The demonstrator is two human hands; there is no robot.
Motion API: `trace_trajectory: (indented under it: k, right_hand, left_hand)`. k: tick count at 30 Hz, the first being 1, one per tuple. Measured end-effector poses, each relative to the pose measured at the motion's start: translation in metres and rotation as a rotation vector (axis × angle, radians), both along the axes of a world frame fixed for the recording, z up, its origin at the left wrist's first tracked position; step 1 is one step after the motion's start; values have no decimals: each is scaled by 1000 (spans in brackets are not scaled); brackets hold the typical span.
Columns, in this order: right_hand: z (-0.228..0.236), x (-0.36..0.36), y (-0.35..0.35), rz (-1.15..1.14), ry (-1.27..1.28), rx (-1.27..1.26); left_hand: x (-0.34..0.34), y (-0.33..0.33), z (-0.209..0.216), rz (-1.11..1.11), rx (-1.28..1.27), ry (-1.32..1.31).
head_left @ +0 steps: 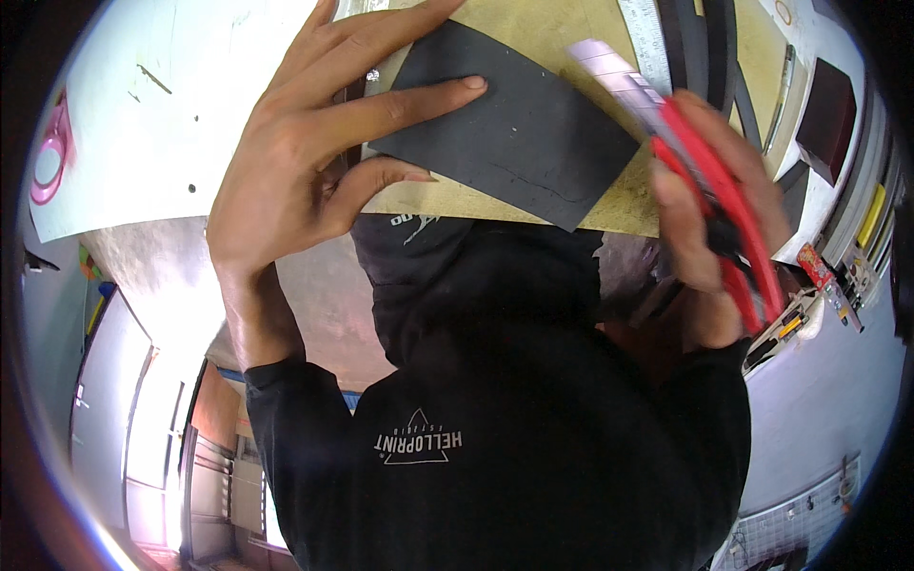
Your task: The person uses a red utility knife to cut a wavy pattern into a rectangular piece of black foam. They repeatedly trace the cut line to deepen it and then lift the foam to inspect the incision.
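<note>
A dark grey, roughly rectangular flat sheet lies on a yellowish board near the table's edge. Across the sheet's left part my left hand is spread, its index fingertip resting on the surface and the thumb at the near left edge. My right hand, slightly blurred, is closed round a red and black utility knife. The knife's long extended blade points up and to the left, above the sheet's right side. I cannot tell whether the blade touches anything.
A steel ruler and several black strips lie at the far right. Beyond them sits a dark box. A pink ring-shaped object is on the white tabletop at left. Assorted tools hang or lie at the right edge.
</note>
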State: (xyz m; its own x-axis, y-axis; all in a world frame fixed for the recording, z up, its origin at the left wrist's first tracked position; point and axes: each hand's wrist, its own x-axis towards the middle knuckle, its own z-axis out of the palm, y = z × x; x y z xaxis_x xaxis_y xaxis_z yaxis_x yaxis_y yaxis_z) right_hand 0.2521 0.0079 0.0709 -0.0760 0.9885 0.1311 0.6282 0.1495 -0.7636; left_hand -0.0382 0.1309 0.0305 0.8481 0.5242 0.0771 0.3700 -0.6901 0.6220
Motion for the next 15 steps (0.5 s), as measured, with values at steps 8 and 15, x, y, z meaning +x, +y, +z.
trace_trajectory:
  k: [8, 15]
  right_hand:
    - [-14, -33, -52, -183, 237, 14]
    - [-15, 3, 5, 278, 85, 156]
  left_hand:
    - [-4, -17, -16, 437, -51, -330]
    - [12, -25, -7, 264, 18, -73]
